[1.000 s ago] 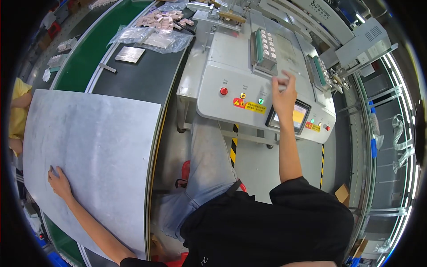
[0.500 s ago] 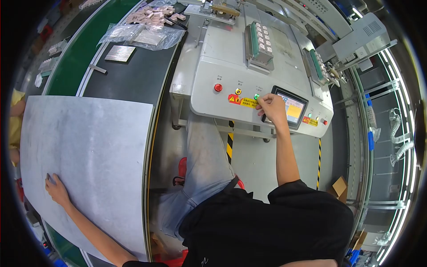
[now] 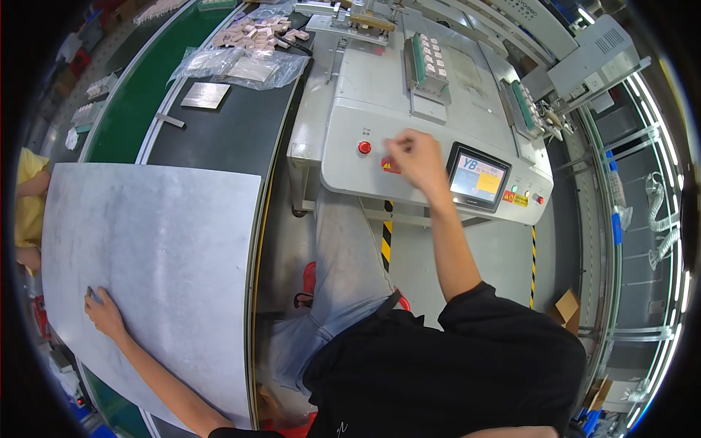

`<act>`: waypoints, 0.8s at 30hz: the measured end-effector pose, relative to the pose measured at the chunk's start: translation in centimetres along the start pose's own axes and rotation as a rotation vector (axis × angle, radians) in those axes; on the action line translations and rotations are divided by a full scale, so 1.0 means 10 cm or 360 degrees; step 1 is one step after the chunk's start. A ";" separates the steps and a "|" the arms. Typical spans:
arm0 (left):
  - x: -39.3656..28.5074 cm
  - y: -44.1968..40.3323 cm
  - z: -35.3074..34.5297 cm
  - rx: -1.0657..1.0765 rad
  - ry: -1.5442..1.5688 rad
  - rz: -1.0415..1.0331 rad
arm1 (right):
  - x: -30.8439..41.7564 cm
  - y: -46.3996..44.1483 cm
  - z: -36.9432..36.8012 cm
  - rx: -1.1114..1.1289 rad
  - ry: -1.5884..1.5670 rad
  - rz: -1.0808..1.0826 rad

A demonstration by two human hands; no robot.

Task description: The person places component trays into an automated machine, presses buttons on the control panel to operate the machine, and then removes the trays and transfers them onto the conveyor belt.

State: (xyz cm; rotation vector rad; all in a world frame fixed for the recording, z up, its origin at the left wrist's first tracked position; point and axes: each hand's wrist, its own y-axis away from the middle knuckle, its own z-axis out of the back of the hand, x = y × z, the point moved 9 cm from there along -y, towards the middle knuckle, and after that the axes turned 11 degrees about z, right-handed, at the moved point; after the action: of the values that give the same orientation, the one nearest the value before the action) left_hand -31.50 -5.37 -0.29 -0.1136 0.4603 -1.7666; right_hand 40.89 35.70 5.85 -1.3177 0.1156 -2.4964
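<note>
My left hand (image 3: 106,315) rests on a large pale grey board (image 3: 175,255) at the left. Its fingers are bent around something small and dark that I cannot make out. Over the front panel of a white machine (image 3: 343,168) hovers my right hand (image 3: 418,162), fingers curled and smeared by motion. It hides part of the panel, between a red stop button (image 3: 364,147) and a lit touchscreen (image 3: 477,177). A green fixture (image 3: 420,62) with rows of small pale pieces stands on the machine top, and a second fixture (image 3: 520,102) is at its right.
Behind the board, the dark bench carries a flat metal plate (image 3: 204,95), a small metal bar (image 3: 170,120), plastic bags (image 3: 241,67) and a heap of pinkish blocks (image 3: 252,33). Another person's yellow sleeve (image 3: 31,197) shows at the far left. A cardboard box (image 3: 567,310) stands right.
My right hand has moved left along the panel, away from the green button by the touchscreen. My left hand stays on the board. The whole view has shifted slightly.
</note>
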 end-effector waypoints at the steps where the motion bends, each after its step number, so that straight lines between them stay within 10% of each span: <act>1: 0.00 0.01 0.00 0.0008 -0.0019 0.0017 | 0.20 -0.04 -0.22 0.0052 -0.0098 0.0062; 11: -0.07 0.06 0.10 -0.0001 -0.0012 0.0048 | 1.81 -0.10 -2.22 0.0095 0.0092 0.1026; 24: -0.09 0.08 0.10 0.0001 -0.0010 0.0056 | 1.88 0.26 -2.80 0.0274 0.0299 0.1033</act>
State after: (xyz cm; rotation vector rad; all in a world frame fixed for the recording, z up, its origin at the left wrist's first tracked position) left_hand -30.27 -4.91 0.50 -0.1099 0.4547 -1.7311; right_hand 8.78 25.32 4.10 -0.8034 0.3081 -2.0075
